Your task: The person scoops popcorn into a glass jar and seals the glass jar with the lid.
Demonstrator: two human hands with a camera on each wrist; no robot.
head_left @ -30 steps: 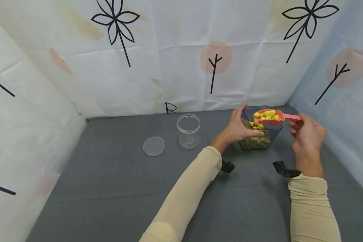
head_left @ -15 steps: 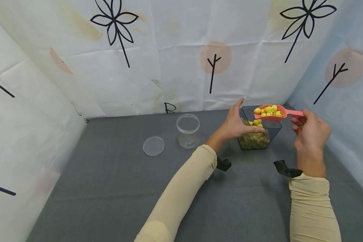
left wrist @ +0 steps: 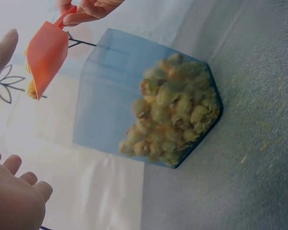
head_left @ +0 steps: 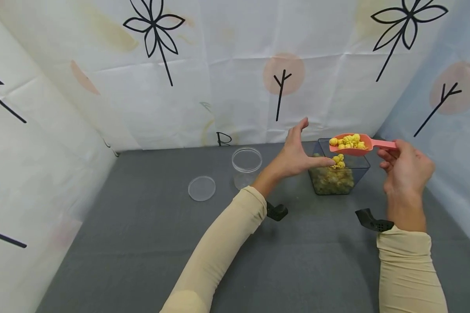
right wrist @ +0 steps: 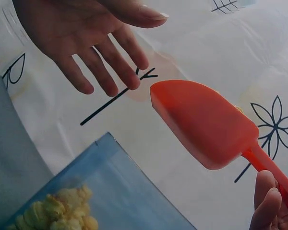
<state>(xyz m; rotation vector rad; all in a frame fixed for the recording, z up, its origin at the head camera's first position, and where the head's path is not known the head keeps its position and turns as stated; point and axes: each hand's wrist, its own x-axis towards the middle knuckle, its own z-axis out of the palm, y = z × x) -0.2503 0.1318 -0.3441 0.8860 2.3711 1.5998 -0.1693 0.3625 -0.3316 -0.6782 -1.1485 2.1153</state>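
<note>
My right hand (head_left: 409,167) grips the handle of a coral-red scoop (right wrist: 204,122) heaped with yellow popcorn (head_left: 350,141). The scoop is level above a clear bluish square container (head_left: 360,171), which is partly filled with popcorn (left wrist: 175,112). To the container's left, my left hand (head_left: 291,154) is raised with thumb and fingers spread, holding nothing. Its thumb overlaps the container's near left rim in the head view; the left wrist view shows the fingers apart from the container wall. In the right wrist view the left palm (right wrist: 72,31) faces the scoop.
A clear round jar (head_left: 246,161) stands open left of my left hand, its lower part partly hidden by the forearm. Beside it lies a clear round lid (head_left: 201,188) on the grey tabletop (head_left: 149,226). Patterned cloth walls (head_left: 235,78) enclose the table's back and sides.
My left hand has come off the container and moved left, its fingers spreading. My right hand has shifted slightly right and up with the loaded scoop, still over the container.
</note>
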